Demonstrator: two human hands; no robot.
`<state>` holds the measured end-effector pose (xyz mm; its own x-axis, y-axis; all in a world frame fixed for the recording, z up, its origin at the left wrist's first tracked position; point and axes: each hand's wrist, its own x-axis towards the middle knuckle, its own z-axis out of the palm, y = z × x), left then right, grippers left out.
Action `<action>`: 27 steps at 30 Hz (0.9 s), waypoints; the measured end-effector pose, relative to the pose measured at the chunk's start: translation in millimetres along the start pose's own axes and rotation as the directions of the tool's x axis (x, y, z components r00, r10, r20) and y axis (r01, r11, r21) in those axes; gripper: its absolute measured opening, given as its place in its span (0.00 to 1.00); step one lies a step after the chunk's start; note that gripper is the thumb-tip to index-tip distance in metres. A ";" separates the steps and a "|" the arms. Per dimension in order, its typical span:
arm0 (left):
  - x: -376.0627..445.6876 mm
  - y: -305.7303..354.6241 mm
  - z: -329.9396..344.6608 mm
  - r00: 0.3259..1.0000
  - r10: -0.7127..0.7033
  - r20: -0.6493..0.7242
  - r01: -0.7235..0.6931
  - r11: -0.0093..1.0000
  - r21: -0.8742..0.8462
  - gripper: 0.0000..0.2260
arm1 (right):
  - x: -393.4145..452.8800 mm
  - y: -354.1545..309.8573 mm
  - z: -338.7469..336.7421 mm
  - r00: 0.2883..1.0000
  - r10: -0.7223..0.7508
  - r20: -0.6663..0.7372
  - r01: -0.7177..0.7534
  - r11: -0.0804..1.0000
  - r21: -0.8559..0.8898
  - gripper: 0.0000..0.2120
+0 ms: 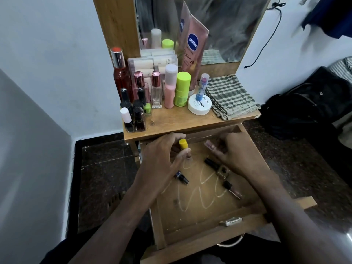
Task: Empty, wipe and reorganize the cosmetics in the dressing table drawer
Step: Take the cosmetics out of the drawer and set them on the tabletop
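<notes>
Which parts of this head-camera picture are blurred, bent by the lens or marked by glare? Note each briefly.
Head view: the right hand and the pinkish item it grips are motion-blurred; the Vaseline tube label reads sharp; wide-angle bending tilts the mirror frame and walls; soft glare falls on the left wall; the dark bag loses detail in shadow.

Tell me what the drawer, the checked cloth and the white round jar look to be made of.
Drawer: wood or wood-look board, matt, with visible grain; its base is scratched.
Checked cloth: woven fabric, soft and folded, with frayed edges.
White round jar: probably plastic, smooth with a slight sheen; glass cannot be ruled out.
</notes>
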<state>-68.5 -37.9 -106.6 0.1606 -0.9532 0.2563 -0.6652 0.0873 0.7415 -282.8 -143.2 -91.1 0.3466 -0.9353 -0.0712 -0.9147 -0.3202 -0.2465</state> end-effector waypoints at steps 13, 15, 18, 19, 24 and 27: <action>0.8 0.7 8.5 0.997 -0.040 0.066 0.051 0.981 -0.188 0.13 | 40.6 -46.0 -49.5 0.805 0.118 -0.581 0.230 0.841 0.489 0.12; 1.5 2.7 8.0 0.998 -0.031 0.050 0.040 0.980 -0.195 0.14 | 47.1 -46.4 -47.2 0.796 0.108 -0.595 0.236 0.850 0.470 0.12; 3.2 5.9 7.4 1.000 -0.029 -0.005 0.028 0.981 -0.192 0.18 | 54.9 -46.1 -42.4 0.791 0.101 -0.604 0.232 0.864 0.448 0.12; 3.3 6.9 7.4 0.999 -0.031 -0.016 0.027 0.980 -0.195 0.19 | 56.4 -47.4 -41.3 0.793 0.093 -0.602 0.228 0.871 0.436 0.12; 2.5 9.5 6.5 1.000 -0.008 -0.030 0.002 0.980 -0.197 0.18 | 58.1 -49.2 -33.6 0.794 0.036 -0.607 0.246 0.894 0.374 0.13; 1.7 10.0 2.7 0.998 0.011 -0.057 -0.021 0.982 -0.190 0.17 | 45.3 -46.6 -36.5 0.795 0.045 -0.605 0.206 0.918 0.339 0.17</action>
<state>-76.8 -39.5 -100.4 0.1946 -0.9341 0.2992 -0.5180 0.1612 0.8401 -232.0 -176.1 -47.6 0.1083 -0.8489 0.5173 -0.6981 -0.4354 -0.5684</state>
